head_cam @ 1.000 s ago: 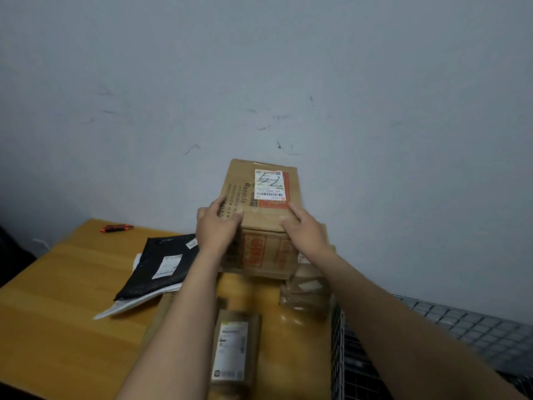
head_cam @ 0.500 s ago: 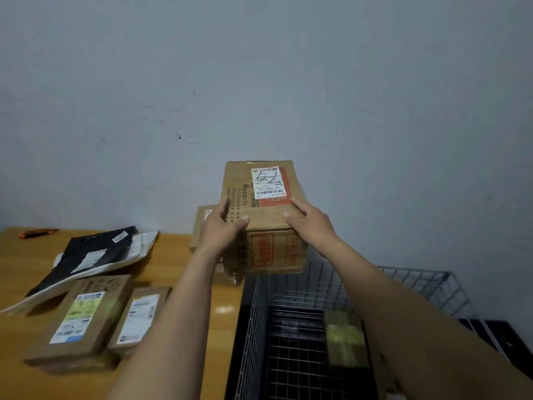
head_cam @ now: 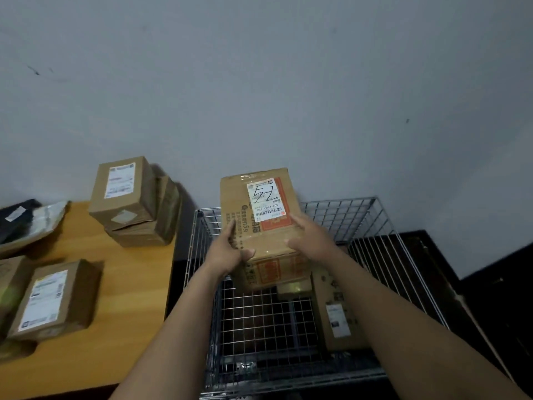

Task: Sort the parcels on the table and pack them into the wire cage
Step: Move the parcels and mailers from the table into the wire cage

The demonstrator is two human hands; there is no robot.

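Note:
A tall brown cardboard box with a white label and red print hangs over the open wire cage. My left hand grips its left side and my right hand grips its right side. Inside the cage, along the right wall, lies a flat brown parcel, partly hidden by my right arm. On the wooden table to the left rest a stack of brown boxes, a flat labelled box and a black mailer bag.
The cage stands right against the table's right edge, below table height. A grey wall runs close behind both. Dark floor shows to the right of the cage. More parcels sit at the table's left edge, cut off by the frame.
Both hands have carried the tall box from above the table rightward until it hangs over the cage. My view has swung right with it, so the table parcels now lie at the left.

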